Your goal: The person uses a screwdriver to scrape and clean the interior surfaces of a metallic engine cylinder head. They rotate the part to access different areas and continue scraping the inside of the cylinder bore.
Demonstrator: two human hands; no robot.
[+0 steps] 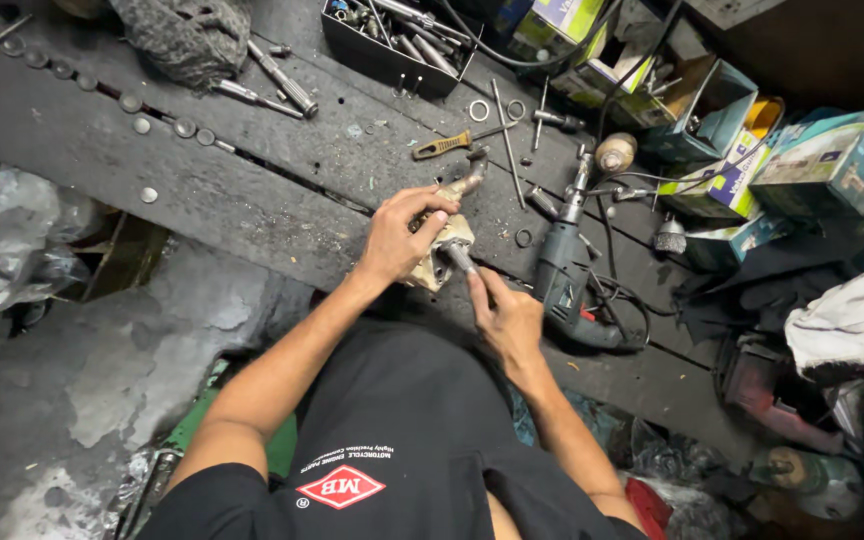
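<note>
My left hand (pixel 400 235) grips a pale metal casting (pixel 449 245) with a shaft sticking out toward the bench top, holding it down on the dark wooden workbench (pixel 252 190). My right hand (pixel 508 318) holds a thin metal tool (pixel 460 258) whose tip is pushed into the casting's near side. Both hands are close together at the bench's front edge.
A grey electric drill (pixel 564 275) lies just right of my hands with its cord looped beside it. A yellow-handled screwdriver (pixel 444 146), loose rings, rods and a black tray of tools (pixel 392 45) lie farther back. Cardboard boxes (pixel 812 165) and rags crowd the right side.
</note>
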